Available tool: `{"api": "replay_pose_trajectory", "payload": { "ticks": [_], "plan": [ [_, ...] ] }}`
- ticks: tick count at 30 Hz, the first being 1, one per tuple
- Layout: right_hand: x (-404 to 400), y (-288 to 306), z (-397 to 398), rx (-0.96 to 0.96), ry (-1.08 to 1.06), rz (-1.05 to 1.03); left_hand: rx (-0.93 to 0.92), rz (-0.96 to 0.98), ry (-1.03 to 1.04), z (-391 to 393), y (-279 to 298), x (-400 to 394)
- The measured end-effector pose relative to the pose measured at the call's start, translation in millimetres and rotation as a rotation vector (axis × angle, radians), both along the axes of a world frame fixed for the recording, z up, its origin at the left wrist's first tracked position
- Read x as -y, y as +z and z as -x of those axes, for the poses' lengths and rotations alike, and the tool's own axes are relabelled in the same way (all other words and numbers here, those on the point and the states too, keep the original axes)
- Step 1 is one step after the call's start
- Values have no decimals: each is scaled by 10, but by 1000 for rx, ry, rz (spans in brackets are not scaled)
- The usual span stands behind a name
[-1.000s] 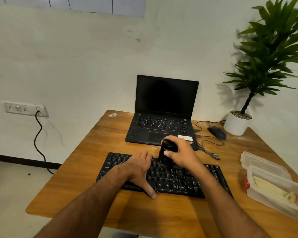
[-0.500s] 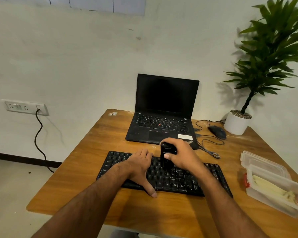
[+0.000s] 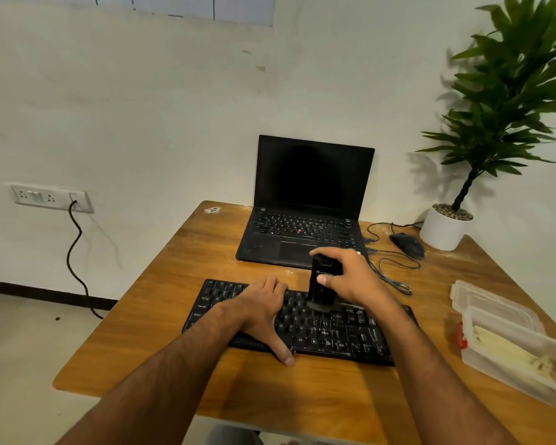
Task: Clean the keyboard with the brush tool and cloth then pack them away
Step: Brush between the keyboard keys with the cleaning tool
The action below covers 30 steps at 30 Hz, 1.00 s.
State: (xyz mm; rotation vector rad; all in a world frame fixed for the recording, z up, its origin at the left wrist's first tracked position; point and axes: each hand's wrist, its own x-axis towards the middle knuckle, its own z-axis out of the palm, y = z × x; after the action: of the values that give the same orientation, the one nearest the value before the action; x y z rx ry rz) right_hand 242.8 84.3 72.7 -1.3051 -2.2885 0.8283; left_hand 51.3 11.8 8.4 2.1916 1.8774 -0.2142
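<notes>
A: Where is the keyboard?

B: Flat on the wooden tabletop, near the front edge, lying crosswise in front of the person. It is black. Both hands are on it or over it.

A: What is the left hand doing?

B: It lies palm down on the left half of the keys, fingers straight and close together, holding nothing. The thumb sticks out toward the person and its tip reaches the tabletop just past the front edge of the keyboard.

A: And the right hand?

B: It grips the brush, a black upright tool. The fingers curl over its top and the thumb presses its near face. The bristles at the bottom touch the keys in the upper middle rows, just beside the left hand's fingertips.

A: Is the cloth in view?

B: I cannot tell. An open clear box sits at the right edge of the tabletop with something pale yellow inside, but it is too blurred to name. Its lid lies just behind it, touching.

A: What else is on the tabletop?

B: A black laptop stands open behind the keyboard, screen dark. To its right lie a black mouse with its cable looping, and a potted plant in a white pot at the far right corner. A small sticker sits at the far left corner.

A: And off the tabletop?

B: A socket plate on the left wall, with a black cord hanging down from it to the floor.
</notes>
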Motion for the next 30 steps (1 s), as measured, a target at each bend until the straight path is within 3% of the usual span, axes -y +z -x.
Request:
{"api": "replay_pose_trajectory", "payload": {
  "ticks": [5,9,13,18,30],
  "plan": [
    [58,-133,52,-12,37,69,-3,-6,2,-14,22,13],
    [-24,1,62,-229,-43,283,-7,-2,0,-19,25,23],
    [36,-126,82,-206,-67,292,-23,-10,-5,-32,28,29],
    [-6,63,-23,-262,-18,480,2,-12,2,-11,26,26],
    [60,87,-15,-262,-16,458,-3,-3,7,-37,46,36]
  ]
}}
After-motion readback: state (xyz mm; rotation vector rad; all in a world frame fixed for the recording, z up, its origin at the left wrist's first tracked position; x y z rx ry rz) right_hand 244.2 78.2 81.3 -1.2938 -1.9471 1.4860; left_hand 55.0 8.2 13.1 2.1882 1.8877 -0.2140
